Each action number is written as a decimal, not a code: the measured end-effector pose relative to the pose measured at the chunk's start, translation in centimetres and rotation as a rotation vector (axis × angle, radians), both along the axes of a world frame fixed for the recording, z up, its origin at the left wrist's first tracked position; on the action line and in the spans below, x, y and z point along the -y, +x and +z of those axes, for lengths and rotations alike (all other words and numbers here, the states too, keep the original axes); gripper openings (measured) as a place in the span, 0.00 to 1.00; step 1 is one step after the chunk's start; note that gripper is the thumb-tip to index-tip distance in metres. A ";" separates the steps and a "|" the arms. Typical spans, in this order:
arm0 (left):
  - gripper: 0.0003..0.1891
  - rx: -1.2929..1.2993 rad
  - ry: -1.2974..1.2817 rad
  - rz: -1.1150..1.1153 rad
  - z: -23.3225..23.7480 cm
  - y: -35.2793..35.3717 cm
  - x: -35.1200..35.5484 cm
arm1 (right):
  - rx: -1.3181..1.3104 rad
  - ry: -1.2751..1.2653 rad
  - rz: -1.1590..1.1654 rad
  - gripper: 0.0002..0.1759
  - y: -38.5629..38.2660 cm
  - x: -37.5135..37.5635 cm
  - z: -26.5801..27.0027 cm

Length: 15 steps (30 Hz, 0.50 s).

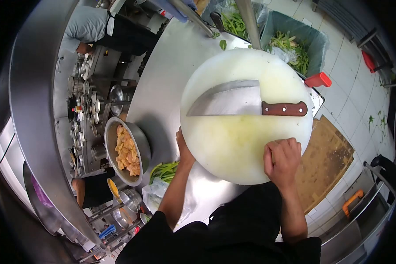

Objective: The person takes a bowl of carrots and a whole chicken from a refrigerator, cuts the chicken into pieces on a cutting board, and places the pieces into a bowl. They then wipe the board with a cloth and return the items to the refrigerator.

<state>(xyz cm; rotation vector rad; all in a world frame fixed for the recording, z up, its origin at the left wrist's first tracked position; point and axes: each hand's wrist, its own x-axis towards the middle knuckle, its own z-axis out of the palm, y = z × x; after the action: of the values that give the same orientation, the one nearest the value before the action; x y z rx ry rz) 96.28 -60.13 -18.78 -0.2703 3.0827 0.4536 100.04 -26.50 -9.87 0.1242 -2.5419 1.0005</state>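
A round white cutting board (242, 152) lies on the steel counter, with a yellowish stain on its near half. Across its far half rests a cleaver (233, 99) with a wide blade and a brown riveted handle to the right; neither hand touches it. My left hand (183, 146) is at the board's left edge, its fingers partly hidden by the rim, so its grip is unclear. Over the near right part of the board, my right hand (282, 160) is closed with fingers curled; what it holds, if anything, is hidden.
Left on the steel counter (163, 83) are a metal bowl (144, 145) of raw meat pieces, green stalks (164, 171) and a plastic bag. A lined bin (317, 39) of green scraps, a red handle and a brown board (323, 167) are right. Two people stand at left.
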 end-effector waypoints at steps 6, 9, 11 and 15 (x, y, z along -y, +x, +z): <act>0.28 -0.345 -0.308 0.142 -3.9 -14.4 10.8 | 0.031 0.033 -0.024 0.10 -0.2 -0.1 -0.1; 0.28 -0.340 -0.262 0.290 -3.8 -26.3 12.4 | 0.060 0.052 -0.046 0.11 -0.2 -0.1 -0.3; 0.29 -0.289 -0.215 0.208 -5.0 -35.0 12.9 | 0.053 0.034 -0.045 0.11 -0.3 -0.1 -0.2; 0.28 -0.417 0.022 -0.119 -6.2 -43.2 3.6 | 0.066 0.066 -0.072 0.11 -0.4 0.1 -0.1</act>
<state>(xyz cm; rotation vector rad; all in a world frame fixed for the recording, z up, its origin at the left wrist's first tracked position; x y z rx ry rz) 53.05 -63.68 -24.94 0.0130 3.4654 0.6089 99.63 -26.57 -9.96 0.0183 -2.6204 0.9076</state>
